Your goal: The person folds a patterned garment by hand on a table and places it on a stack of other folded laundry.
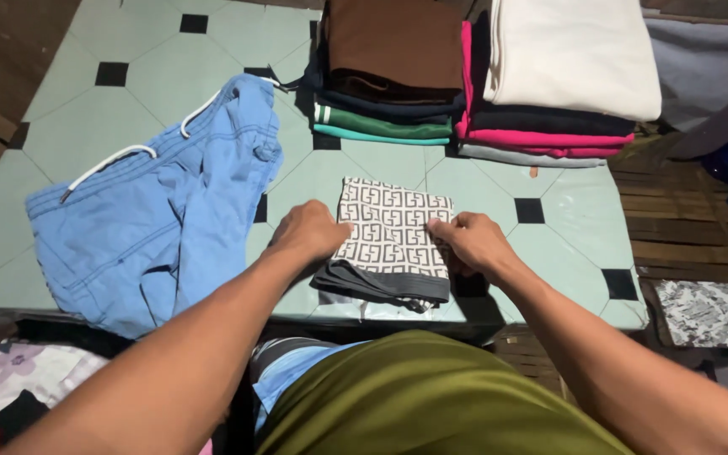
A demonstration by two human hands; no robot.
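Observation:
A folded garment (391,236) with a white-and-dark geometric pattern and a grey waistband lies on the pale green tiled table (162,76). My left hand (307,231) presses on its left edge with fingers curled. My right hand (469,240) pinches its right edge. Light blue drawstring shorts (162,211) lie spread out to the left, apart from both hands.
Two stacks of folded clothes stand at the table's far side: a brown-topped stack (391,67) and a white-topped stack (566,67). An olive cloth (423,396) lies over my lap. More fabric (709,312) sits on the wooden floor at right.

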